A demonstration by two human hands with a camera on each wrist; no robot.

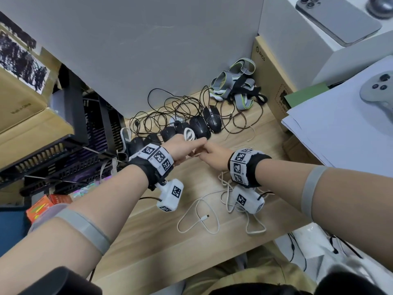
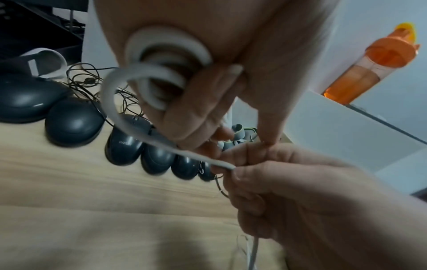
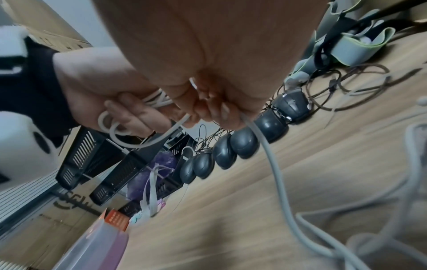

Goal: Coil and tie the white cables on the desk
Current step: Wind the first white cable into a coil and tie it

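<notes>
Several small loops of a white cable coil (image 1: 189,134) (image 2: 166,60) are wound on my left hand (image 1: 182,147), which grips them above the wooden desk (image 1: 161,241). My right hand (image 1: 214,154) (image 2: 265,182) meets it fingertip to fingertip and pinches the same cable just past the coil (image 3: 110,126). From the right hand the cable's free length (image 3: 272,160) drops to the desk. There it lies in loose loops (image 1: 198,219) with its plug showing. More tangled white cable (image 1: 228,188) lies under my right wrist.
A row of black computer mice (image 1: 200,126) with tangled dark cords (image 1: 170,107) lies just beyond the hands. Grey straps (image 1: 236,81) are piled at the back. Black trays (image 1: 63,150) stand at the left. A paper stack (image 1: 340,135) with a controller (image 1: 378,88) sits at the right.
</notes>
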